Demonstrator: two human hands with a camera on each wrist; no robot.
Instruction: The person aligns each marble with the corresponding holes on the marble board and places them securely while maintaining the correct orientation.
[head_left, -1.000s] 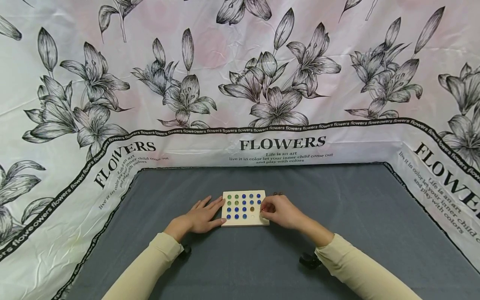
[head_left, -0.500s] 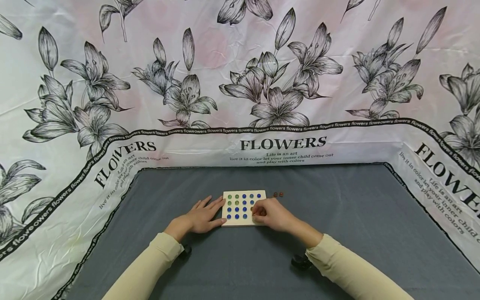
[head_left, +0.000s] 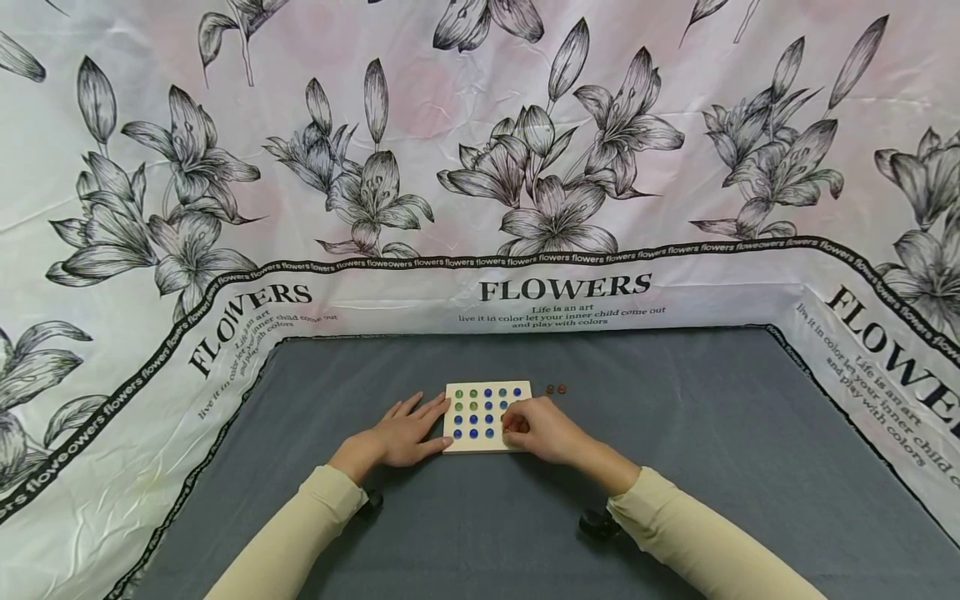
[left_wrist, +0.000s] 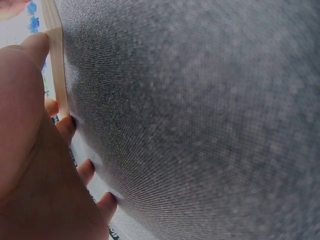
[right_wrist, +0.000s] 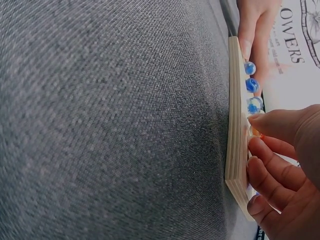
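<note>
A pale wooden board (head_left: 497, 446) lies on the grey cloth, bearing rows of glass marbles. Green marbles (head_left: 459, 406) sit at its far left, and blue marbles (head_left: 473, 419) fill much of the rest. My left hand (head_left: 405, 435) rests at the board's left side with fingers spread, the thumb (left_wrist: 37, 47) touching its edge. Over the near right part of the board, my right hand (head_left: 543, 428) pinches an orange marble (right_wrist: 255, 132) between thumb and fingers, low against the surface. That hand hides several of the board's places in the head view.
Two reddish-brown marbles (head_left: 557, 389) lie on the grey cloth (head_left: 675, 400) just past the board's far right corner. A white flower-print cloth (head_left: 562, 300) rises behind and at both sides.
My right hand has shifted left from the board's right edge to over its near row, uncovering the two reddish-brown marbles. In the last half second it has barely moved. My left hand stays put.
</note>
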